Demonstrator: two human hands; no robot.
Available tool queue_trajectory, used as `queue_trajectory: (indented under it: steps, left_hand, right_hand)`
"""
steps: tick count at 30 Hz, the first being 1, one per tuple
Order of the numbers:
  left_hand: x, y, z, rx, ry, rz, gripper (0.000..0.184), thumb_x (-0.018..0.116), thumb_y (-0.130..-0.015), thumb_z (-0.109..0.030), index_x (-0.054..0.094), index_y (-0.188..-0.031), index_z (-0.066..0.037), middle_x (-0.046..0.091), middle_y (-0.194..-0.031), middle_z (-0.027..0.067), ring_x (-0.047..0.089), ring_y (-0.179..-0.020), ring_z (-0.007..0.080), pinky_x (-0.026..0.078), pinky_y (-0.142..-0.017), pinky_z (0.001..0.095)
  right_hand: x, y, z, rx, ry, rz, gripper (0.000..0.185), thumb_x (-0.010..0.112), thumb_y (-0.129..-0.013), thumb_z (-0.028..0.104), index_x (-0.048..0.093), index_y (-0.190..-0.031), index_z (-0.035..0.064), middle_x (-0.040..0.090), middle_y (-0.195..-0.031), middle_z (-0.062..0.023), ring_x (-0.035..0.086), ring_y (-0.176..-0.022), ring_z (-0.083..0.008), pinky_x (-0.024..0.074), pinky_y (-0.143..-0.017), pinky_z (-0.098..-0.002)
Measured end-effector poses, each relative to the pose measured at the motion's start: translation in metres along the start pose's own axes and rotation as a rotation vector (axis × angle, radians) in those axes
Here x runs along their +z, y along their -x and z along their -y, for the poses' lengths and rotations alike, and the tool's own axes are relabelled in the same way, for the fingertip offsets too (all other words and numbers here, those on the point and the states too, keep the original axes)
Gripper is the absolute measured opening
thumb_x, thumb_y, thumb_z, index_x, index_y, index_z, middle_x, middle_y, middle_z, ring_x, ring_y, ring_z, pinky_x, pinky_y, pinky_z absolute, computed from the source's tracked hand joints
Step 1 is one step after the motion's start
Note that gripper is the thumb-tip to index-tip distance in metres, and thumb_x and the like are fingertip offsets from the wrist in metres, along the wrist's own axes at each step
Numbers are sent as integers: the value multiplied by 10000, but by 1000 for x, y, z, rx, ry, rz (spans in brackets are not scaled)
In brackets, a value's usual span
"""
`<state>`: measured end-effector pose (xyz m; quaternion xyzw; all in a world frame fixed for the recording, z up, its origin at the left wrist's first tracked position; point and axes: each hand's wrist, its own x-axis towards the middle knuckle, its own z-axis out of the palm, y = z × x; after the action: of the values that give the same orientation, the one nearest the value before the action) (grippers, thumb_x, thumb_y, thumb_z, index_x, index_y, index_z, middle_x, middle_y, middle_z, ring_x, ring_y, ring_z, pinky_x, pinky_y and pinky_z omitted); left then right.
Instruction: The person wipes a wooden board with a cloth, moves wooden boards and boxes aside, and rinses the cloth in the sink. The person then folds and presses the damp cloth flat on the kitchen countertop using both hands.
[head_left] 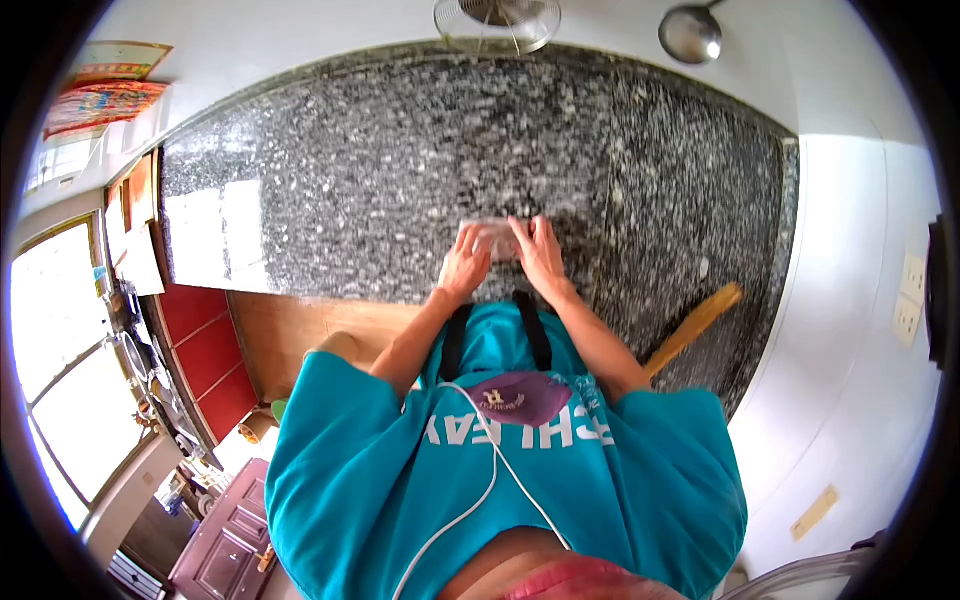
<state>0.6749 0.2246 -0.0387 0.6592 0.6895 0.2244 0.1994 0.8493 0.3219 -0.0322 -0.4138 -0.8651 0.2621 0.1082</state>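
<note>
A small, clear, pale item, which looks like plastic, is held between my two hands at the near edge of the speckled black and grey stone countertop. My left hand grips its left side with bent fingers. On the other side, my right hand has thumb and fingers closed on it. Whether it is a bag or a box I cannot make out. Both forearms reach forward from a teal shirt and an apron with black straps.
A yellowish wooden stick lies on the counter beyond my right forearm. Along the back are a wire fan and a metal ladle. White wall bounds the right; red cabinet fronts stand at the left.
</note>
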Motion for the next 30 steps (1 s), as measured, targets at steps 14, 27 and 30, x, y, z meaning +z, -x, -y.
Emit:
queue_trajectory:
  steps: [14,27,30]
  left_hand:
    - [-18,-155,5,-199,-16,-203,591,611,-922,-100,394,-1460,11,422,-1388,301,441,-1249,508,418,-1056,565]
    - [43,-346,-3,95,-33,-260,436,549,-970,-147,546,-1385,-10,406,-1498,273,408,-1331,505,338,-1127,548]
    - [60,-350,-18,27,-123,-280,470,562,-966,-173,528,-1415,-38,412,-1495,264,375,-1365,483,318,-1140,566]
  right_hand:
    - [-26,-187,-21,-52,-353,-136,186,636,-922,10,602,-1089,84,515,-936,-107,608,-727,-270,558,-600,-376]
    - [-66,-279,-143,195,-98,-544,150,619,-948,93,595,-1095,89,564,-981,-149,643,-830,-373,545,-675,-476]
    - [-68,-264,-159,248,-121,-519,188,629,-946,100,601,-1132,96,568,-1006,-151,633,-861,-371,538,-714,-477]
